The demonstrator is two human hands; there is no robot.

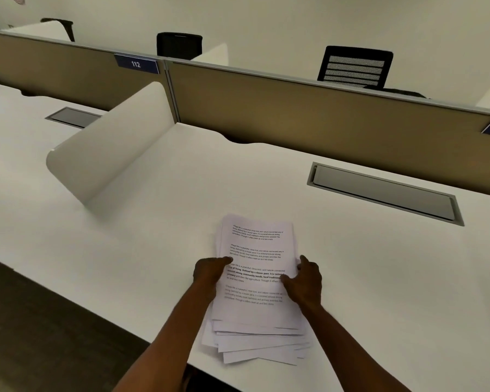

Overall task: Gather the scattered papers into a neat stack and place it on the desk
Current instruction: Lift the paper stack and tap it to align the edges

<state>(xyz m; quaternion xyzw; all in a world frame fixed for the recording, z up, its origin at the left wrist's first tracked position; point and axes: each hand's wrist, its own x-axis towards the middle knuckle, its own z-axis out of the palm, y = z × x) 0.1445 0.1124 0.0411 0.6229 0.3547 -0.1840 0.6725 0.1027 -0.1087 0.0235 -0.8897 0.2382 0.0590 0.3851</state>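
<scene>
A loose pile of white printed papers (256, 250) lies on the white desk (351, 264) near its front edge. The top sheet shows several paragraphs of black text. The lower sheets fan out unevenly toward me and stick out at the bottom. My left hand (210, 271) presses against the pile's left side, thumb on the top sheet. My right hand (304, 280) holds the right side, with its fingers curled over the edge. Both hands clasp the pile between them.
A closed grey cable hatch (385, 193) is set into the desk at the back right. A curved white divider (111, 148) rises on the left. A tan partition (294, 108) with a blue "112" label (136, 64) runs along the back, with black chairs (354, 67) behind.
</scene>
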